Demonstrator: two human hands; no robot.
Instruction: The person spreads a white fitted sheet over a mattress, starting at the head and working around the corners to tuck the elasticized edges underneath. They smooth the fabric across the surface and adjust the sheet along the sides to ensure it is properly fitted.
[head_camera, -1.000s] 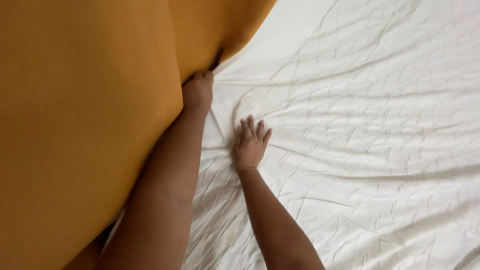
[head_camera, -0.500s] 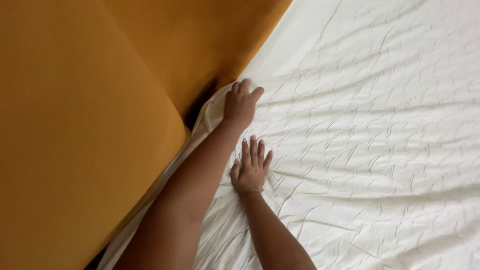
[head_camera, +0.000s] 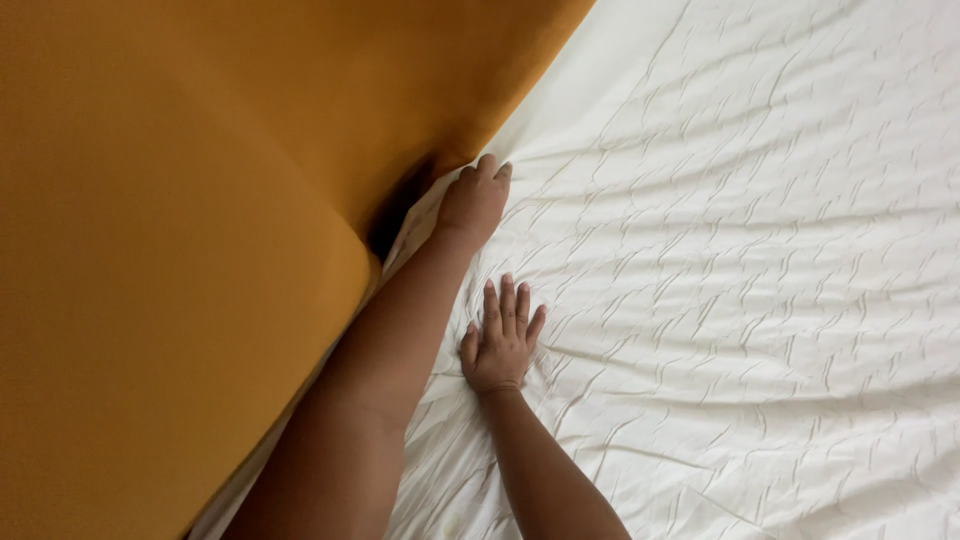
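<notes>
A creased white sheet (head_camera: 740, 260) covers the bed across the right of the head view. My left hand (head_camera: 474, 203) lies at the sheet's left edge, where it meets a mustard-orange padded surface (head_camera: 180, 250). Its fingers curl down over that edge, beside a dark gap (head_camera: 395, 215). My right hand (head_camera: 502, 340) rests flat on the sheet just below, palm down and fingers spread, holding nothing. The two forearms run side by side from the bottom of the view.
The mustard-orange padding fills the whole left half and has a rounded bulge at lower left. Wrinkles in the sheet fan out to the right of my hands.
My left hand came out of the gap and moved up and right along the sheet's edge. My right hand shifted slightly down on the sheet and stayed flat.
</notes>
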